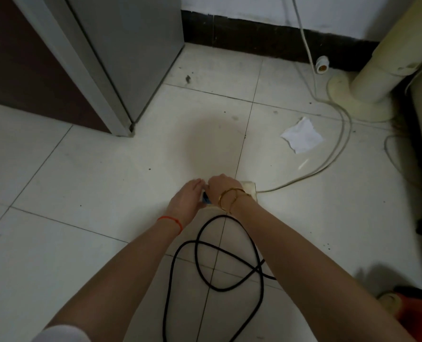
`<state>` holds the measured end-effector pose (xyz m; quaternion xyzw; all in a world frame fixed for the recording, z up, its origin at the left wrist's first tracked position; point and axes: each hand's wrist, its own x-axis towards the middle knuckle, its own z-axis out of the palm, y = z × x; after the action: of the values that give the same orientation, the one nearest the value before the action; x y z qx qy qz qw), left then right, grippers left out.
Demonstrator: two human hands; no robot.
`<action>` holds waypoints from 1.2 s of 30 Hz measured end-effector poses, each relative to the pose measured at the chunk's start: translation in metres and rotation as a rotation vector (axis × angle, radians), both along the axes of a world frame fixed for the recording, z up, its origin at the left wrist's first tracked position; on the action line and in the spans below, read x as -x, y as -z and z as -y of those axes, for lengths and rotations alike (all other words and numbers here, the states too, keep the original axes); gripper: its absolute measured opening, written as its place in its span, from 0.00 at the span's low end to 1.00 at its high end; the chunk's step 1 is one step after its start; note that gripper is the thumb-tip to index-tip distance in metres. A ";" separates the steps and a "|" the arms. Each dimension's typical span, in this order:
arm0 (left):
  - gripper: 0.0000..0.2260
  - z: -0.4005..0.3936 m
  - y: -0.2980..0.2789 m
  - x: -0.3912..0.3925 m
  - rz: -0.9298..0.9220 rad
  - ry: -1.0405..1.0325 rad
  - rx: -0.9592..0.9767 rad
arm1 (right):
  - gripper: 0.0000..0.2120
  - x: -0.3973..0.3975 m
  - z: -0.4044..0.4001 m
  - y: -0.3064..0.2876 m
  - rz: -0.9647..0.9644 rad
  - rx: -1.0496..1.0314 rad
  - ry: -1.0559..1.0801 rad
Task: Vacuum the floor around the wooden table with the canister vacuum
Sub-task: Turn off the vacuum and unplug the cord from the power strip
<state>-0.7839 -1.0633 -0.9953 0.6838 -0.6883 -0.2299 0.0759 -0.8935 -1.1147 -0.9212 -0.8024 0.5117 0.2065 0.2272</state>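
Both hands meet over a cream power strip (pixel 250 191) lying on the white tiled floor (pixel 106 181). My left hand (pixel 189 197) holds the strip's left end, fingers curled around it, next to a small blue part. My right hand (pixel 221 187) is curled on top of the strip, gripping something hidden beneath it. A black cord (pixel 205 255) loops on the floor between my forearms and runs up toward the strip. An orange-red object (pixel 417 314), cut off at the bottom right corner, cannot be identified.
A grey fridge (pixel 121 58) and a dark cabinet (pixel 20 65) stand at the upper left. A cream fan base (pixel 348 95) sits at the upper right, with white cables (pixel 338 149) trailing to the strip. A crumpled white tissue (pixel 302 135) and dark specks lie on the tiles.
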 end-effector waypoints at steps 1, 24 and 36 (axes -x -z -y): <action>0.29 -0.001 0.001 0.000 -0.006 -0.001 -0.005 | 0.12 -0.001 0.001 0.000 0.004 -0.022 0.022; 0.31 -0.006 0.004 0.000 -0.079 -0.066 -0.087 | 0.21 0.039 -0.021 0.005 0.391 0.015 0.373; 0.26 -0.113 0.000 0.017 0.316 -0.059 -0.139 | 0.12 0.111 -0.111 0.026 0.475 0.332 0.151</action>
<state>-0.8013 -0.9500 -0.9956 0.7351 -0.6536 -0.1643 -0.0740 -1.0048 -1.0036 -0.9475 -0.8142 0.5292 -0.0907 0.2210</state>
